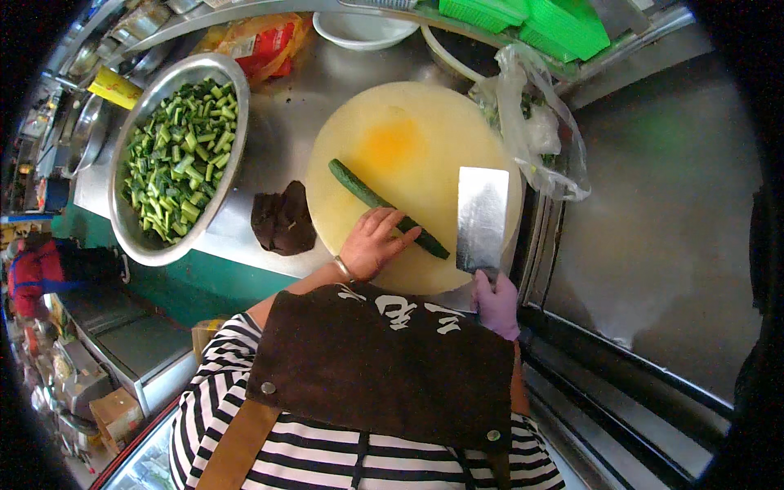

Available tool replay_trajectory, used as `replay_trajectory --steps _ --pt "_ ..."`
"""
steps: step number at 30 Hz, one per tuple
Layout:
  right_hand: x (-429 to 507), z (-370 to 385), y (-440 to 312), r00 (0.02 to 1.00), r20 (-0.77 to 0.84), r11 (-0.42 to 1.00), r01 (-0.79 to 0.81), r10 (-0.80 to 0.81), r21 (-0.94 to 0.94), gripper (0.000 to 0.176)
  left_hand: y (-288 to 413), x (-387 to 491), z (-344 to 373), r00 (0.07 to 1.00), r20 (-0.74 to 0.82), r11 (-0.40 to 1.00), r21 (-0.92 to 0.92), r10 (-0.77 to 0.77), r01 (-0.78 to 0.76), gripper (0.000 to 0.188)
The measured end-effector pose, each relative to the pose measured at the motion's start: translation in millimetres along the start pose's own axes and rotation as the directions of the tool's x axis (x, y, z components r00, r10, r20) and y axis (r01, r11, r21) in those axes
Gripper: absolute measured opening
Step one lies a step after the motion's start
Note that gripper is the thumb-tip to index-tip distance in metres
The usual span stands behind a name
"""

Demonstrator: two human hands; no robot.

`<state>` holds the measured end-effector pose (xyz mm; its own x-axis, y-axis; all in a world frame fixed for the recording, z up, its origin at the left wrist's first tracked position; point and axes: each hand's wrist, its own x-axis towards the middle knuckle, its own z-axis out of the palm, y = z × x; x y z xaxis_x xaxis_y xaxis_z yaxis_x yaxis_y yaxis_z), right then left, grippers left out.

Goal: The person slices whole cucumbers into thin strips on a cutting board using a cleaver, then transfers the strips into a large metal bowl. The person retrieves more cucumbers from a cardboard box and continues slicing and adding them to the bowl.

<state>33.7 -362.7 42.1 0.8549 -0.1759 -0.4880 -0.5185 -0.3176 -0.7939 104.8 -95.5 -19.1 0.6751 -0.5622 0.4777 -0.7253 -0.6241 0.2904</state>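
Note:
A whole cucumber (361, 188) lies diagonally on a round, pale yellow cutting board (422, 116). My bare left hand (375, 240), with a bracelet at the wrist, rests on the cucumber's middle, fingers over it and thumb towards its near end. In my right hand (497, 303), which wears a thin purple glove, is the handle of a Chinese cleaver (482, 217). The broad blade lies over the board's right side, apart from the cucumber, pointing away from me. An orange stain (392, 144) marks the board beyond the cucumber.
Left stands a steel bowl (242, 141) of chopped green vegetables (184, 159). A crumpled dark brown cloth (283, 220) lies beside the board. Behind are a white basin (366, 33) and an orange plastic bag (263, 46). A clear bag (539, 128) of greens sits right. Far left is another person (43, 269).

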Motion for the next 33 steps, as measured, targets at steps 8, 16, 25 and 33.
replay_trajectory --steps 8,16,25,33 --pt "13.1 -10.4 -21.7 0.904 0.116 0.637 0.377 -0.412 -0.672 0.026 -2.4 15.1 15.7 0.992 0.09 0.995 -0.032 -0.093 0.096 0.047" --pt "-1.2 0.8 -6.1 0.902 0.266 0.595 0.426 -0.341 -0.681 0.026 -5.5 8.4 6.5 0.996 0.063 0.998 -0.015 -0.058 0.059 0.046" --pt "-2.4 -2.9 -29.3 0.844 0.32 0.602 0.532 -0.43 -0.596 0.02 -1.6 -12.6 -7.4 0.995 0.002 0.991 -0.098 -0.096 0.096 0.044" --pt "-2.0 -1.1 -31.5 0.819 0.377 0.512 0.568 -0.433 -0.644 0.016 -2.9 -14.5 -3.2 0.994 -0.011 0.987 -0.124 -0.109 0.107 0.042"
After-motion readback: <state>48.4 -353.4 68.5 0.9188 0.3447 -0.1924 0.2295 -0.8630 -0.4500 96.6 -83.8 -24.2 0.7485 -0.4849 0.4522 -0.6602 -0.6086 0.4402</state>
